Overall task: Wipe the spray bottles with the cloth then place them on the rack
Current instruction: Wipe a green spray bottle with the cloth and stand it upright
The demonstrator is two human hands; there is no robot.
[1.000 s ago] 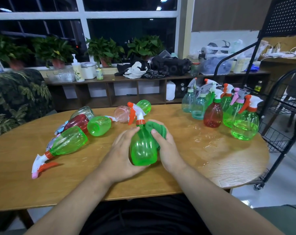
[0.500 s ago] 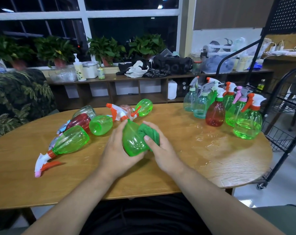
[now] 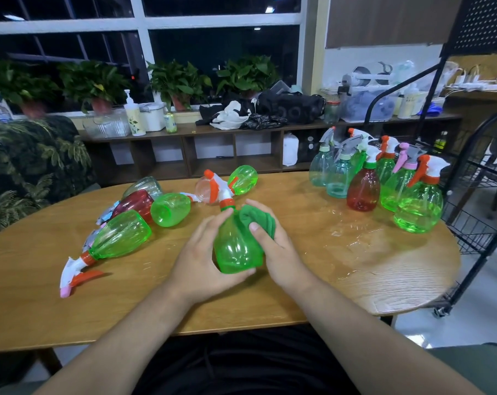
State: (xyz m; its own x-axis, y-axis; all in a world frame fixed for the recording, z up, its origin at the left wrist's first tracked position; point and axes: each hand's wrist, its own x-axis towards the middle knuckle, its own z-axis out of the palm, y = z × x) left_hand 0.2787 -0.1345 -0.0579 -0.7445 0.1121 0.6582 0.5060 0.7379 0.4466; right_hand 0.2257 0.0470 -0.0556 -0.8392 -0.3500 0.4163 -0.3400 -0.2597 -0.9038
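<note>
1. The green spray bottle (image 3: 234,246) is held over the middle of the bench (image 3: 384,266), nozzle tilted toward 11 o'clock.
2. The left grip (image 3: 204,258) curls round its 9 o'clock side; the right grip (image 3: 275,249) clutches the green cloth (image 3: 258,220) against its 3 o'clock side.
3. It looks like empty thin plastic: probably light, slick and squashy, so the neck or waist suits holding.
4. The rack (image 3: 475,212) stands at 3 o'clock.
</note>
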